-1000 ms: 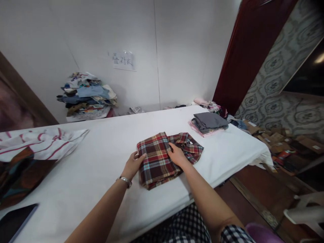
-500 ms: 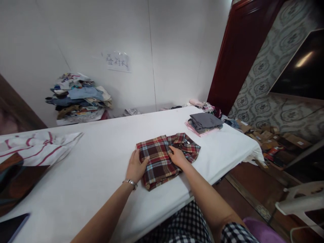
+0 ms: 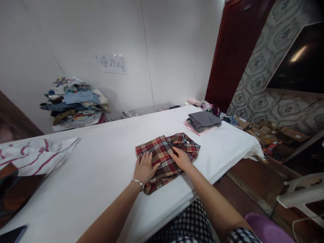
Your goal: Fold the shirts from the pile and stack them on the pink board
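Observation:
A plaid shirt [image 3: 162, 152] in dark red, brown, cream and blue lies folded on the white-covered table [image 3: 106, 162], its collar toward the right. My left hand [image 3: 145, 167] rests flat on the shirt's left part, fingers spread. On the shirt's right part, near the collar, my right hand [image 3: 181, 158] lies with its fingers stretched out and the thumb apart. Neither hand grips the cloth. The shirt's lower left corner bulges a little in loose layers.
Folded garments, grey on top of pink [image 3: 204, 121], sit at the table's far right. White cloth with red stripes [image 3: 37, 152] and a dark flat device [image 3: 14, 234] lie left. Behind the table rises a clothes pile [image 3: 76, 101]. A white plastic chair [image 3: 301, 195] stands at right.
My left hand has moved from the shirt's left edge onto its top, laying the fingers flat. My right hand has stayed close to the same spot. The view has shifted slightly.

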Tool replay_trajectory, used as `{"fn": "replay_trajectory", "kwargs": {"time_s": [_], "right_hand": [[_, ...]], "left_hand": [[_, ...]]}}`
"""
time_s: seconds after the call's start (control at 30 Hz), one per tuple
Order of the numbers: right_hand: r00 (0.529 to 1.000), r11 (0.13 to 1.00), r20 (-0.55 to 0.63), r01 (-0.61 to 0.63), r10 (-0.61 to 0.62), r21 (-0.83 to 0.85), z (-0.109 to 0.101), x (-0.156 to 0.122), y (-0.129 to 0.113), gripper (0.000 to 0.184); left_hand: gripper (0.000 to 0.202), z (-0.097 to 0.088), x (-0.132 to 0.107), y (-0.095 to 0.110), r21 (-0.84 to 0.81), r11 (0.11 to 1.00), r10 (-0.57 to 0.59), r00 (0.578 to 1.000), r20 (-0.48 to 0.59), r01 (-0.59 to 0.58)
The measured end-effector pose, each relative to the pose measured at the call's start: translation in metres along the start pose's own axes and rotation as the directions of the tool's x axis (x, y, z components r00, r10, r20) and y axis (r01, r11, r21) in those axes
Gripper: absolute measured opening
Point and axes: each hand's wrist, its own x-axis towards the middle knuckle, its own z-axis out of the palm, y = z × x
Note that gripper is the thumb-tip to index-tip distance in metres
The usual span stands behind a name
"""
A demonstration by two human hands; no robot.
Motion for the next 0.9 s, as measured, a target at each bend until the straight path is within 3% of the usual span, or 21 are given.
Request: {"fn": "replay_trajectory", "kwargs": {"time_s": [0.07, 0.13, 0.2, 0.3, 0.4, 0.5, 0.6, 0.7, 0.8, 0.9], "right_hand": [[0.996, 0.992, -0.094, 0.005, 0.007, 0.124, -0.011, -0.024, 0.009, 0.043], [0.982, 0.95, -0.131, -0.089, 0.134, 0.301, -0.024, -0.052, 0.016, 0.046], [0.942, 0.83, -0.066, -0.256, 0.329, 0.496, -0.037, -0.077, 0.019, 0.054], [0.84, 0.56, 0.105, -0.442, 0.532, 0.701, -0.052, -0.101, 0.011, 0.067], [0.777, 0.313, 0.277, -0.513, 0.565, 0.799, -0.054, -0.109, -0.006, 0.066], [0.785, 0.172, 0.415, -0.537, 0.459, 0.826, -0.045, -0.107, -0.022, 0.047], [0.805, 0.119, 0.452, -0.528, 0.384, 0.841, -0.032, -0.1, -0.031, 0.035], [0.796, 0.095, 0.43, -0.511, 0.426, 0.854, -0.021, -0.089, -0.033, 0.036], [0.796, 0.106, 0.385, -0.483, 0.468, 0.869, -0.01, -0.078, -0.033, 0.036], [0.817, 0.185, 0.316, -0.447, 0.483, 0.875, -0.004, -0.07, -0.035, 0.035]], "left_hand": [[0.069, -0.005, 0.0, -0.001, -0.026, 1.0, -0.012, 1.0, 0.021, 0.013], [0.066, -0.014, 0.004, -0.003, -0.059, 0.998, -0.028, 0.997, 0.068, 0.032], [0.061, -0.024, 0.015, -0.004, -0.078, 0.996, -0.045, 0.996, 0.078, 0.051], [0.058, -0.037, 0.045, -0.003, -0.069, 0.998, -0.006, 1.0, 0.023, 0.007], [0.065, -0.036, 0.086, -0.001, -0.111, 0.994, 0.034, 0.993, 0.116, -0.021], [0.075, -0.025, 0.126, 0.0, -0.208, 0.977, 0.01, 0.956, 0.293, 0.054], [0.08, -0.016, 0.155, -0.001, -0.261, 0.959, 0.003, 0.919, 0.394, 0.108], [0.075, -0.017, 0.171, 0.001, -0.304, 0.934, -0.028, 0.888, 0.459, 0.187], [0.06, -0.03, 0.175, 0.003, -0.385, 0.881, -0.026, 0.839, 0.543, 0.276], [0.054, -0.051, 0.175, 0.0, -0.483, 0.801, 0.026, 0.784, 0.62, 0.355]]}}
